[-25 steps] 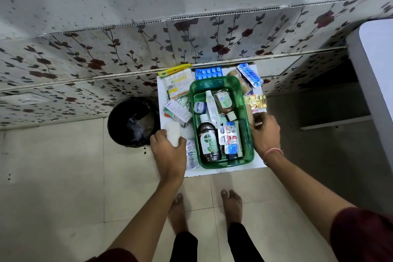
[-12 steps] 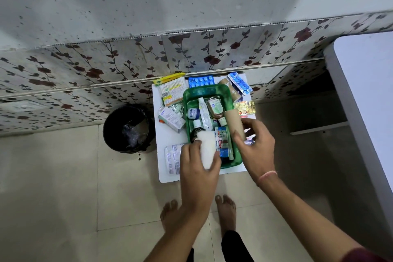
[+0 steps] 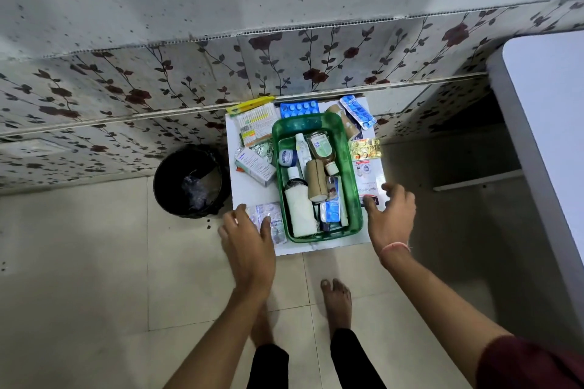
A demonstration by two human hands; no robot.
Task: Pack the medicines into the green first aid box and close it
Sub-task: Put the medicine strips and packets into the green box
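- The small white table point(image 3: 335, 246) stands against the floral wall tiles, with a black bin point(image 3: 191, 181) on the floor just to its left.
- One green first aid box point(image 3: 355, 186), open with no lid on it, sits mid-table; its long axis runs from the person toward the wall.
- Inside it lie, lengthwise: one white bottle point(image 3: 300, 211), one brown bandage roll point(image 3: 317, 180), one amber bottle point(image 3: 320, 148), a slim white tube point(image 3: 301, 148) and one small blue-lidded jar point(image 3: 287, 157).
- Two blue blister packs lie by the far edge, one gold strip point(image 3: 365, 148) to the box's right, one carton point(image 3: 254, 166) to its left.
- Left hand point(image 3: 249, 243): fingers spread, resting on a silver blister strip point(image 3: 273, 224); grip not clear.
- Right hand point(image 3: 390, 218): fingers loose and apart, holding nothing, over a white sachet point(image 3: 368, 180).
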